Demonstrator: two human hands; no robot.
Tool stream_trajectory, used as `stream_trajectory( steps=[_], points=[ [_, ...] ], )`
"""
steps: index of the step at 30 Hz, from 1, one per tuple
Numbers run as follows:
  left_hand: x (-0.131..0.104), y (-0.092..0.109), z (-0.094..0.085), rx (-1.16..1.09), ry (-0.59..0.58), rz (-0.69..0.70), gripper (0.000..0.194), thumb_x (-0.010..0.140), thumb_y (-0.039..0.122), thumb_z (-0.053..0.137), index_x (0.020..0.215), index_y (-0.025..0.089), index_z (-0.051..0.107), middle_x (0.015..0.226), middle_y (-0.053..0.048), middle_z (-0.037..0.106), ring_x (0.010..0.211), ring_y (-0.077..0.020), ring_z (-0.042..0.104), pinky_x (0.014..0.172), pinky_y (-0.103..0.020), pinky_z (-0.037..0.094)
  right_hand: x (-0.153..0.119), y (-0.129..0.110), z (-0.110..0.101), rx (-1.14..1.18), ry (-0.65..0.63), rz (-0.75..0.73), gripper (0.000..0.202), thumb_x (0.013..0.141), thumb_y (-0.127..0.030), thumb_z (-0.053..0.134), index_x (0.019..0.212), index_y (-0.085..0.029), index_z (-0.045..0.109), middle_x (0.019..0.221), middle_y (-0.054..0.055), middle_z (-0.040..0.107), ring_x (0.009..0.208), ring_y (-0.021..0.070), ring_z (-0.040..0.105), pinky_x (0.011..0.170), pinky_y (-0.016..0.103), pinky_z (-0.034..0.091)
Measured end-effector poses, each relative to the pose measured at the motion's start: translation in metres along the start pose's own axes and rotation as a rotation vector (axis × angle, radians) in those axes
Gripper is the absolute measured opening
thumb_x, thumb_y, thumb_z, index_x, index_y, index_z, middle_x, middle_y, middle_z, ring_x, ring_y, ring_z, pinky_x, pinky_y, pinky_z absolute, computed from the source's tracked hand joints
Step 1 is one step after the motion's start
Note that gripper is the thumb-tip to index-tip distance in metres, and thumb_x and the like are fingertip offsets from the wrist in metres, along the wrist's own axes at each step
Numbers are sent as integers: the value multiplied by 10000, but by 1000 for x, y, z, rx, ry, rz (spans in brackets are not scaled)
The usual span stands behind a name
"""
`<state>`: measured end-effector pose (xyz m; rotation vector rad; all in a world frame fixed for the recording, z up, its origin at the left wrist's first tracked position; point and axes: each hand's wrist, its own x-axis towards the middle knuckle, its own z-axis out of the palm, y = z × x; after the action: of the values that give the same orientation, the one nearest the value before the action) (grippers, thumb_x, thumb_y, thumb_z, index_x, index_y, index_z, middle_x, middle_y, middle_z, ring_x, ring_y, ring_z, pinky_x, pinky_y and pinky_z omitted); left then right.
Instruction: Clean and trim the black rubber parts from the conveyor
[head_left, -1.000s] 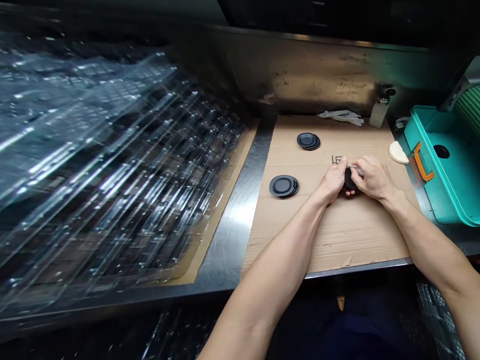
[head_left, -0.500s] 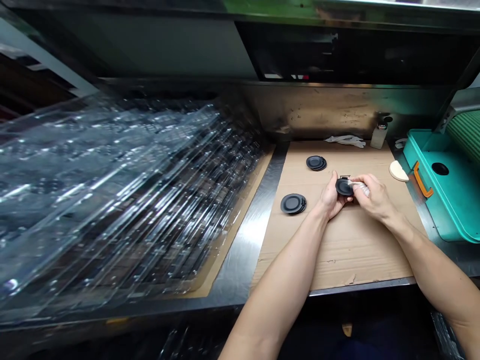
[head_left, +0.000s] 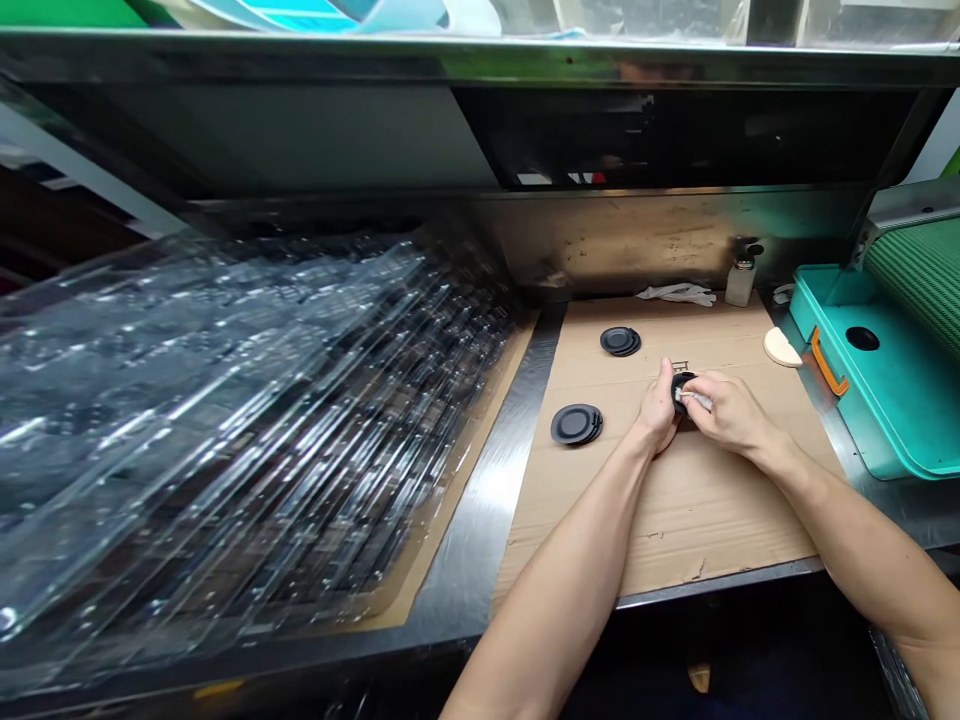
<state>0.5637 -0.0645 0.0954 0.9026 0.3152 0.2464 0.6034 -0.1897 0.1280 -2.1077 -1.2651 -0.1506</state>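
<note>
Pinched white wad (head_left: 700, 399) in R fingers (head_left: 706, 382) against blk disc (head_left: 679, 381); gripped same in L fingers (head_left: 665, 376) over cardboard (head_left: 712, 500) on desk (head_left: 465, 530). Noted 2 blk disc stacks (head_left: 574, 425) to L, bottle (head_left: 739, 287) at rear, teal bin (head_left: 874, 430) to R.

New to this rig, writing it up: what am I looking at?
One view, from a camera worn on a person's head, looking forward and down; no robot, just two bare hands. The left hand holds a round black part; the right hand presses a small white wad to it. Below them is a cardboard sheet bearing two stacks of black discs. A teal bin stands at right, clear plastic trays at left.
</note>
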Motion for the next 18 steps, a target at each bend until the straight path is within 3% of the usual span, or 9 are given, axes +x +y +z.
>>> stream_trajectory(
  steps=[2,5,10,13,18],
  points=[
    [-1,0,1,0,15,-1,556,887,691,628,696,169,607,612,-7,620,632,-150,632,596,-240,469,1,1,0,-94,31,50,211,977,-235,496,931,-193,697,942,83,671,799,193,606,738,296,443],
    [-2,0,2,-8,43,-15,553,863,694,658,697,170,593,593,11,600,578,-130,595,575,-236,452,3,1,1,-67,-27,-26,189,974,-225,519,981,-194,706,951,74,680,822,186,616,766,282,449],
    [0,-3,1,38,57,12,533,904,658,628,703,165,590,610,13,604,544,-114,564,557,-233,439,3,-3,0,-151,6,37,208,988,-237,500,969,-209,706,979,75,688,836,194,627,739,285,447],
    [2,-6,0,52,64,49,527,916,653,613,714,166,595,622,6,610,566,-122,571,567,-235,439,2,-4,2,-193,-26,1,204,991,-262,505,983,-231,706,995,62,702,855,196,636,736,282,454],
    [7,-14,-4,117,88,44,572,900,701,596,687,170,592,581,3,595,553,-124,547,543,-230,406,1,7,4,-354,77,121,222,984,-259,499,983,-213,716,970,104,708,830,214,648,694,287,451]
  ],
)
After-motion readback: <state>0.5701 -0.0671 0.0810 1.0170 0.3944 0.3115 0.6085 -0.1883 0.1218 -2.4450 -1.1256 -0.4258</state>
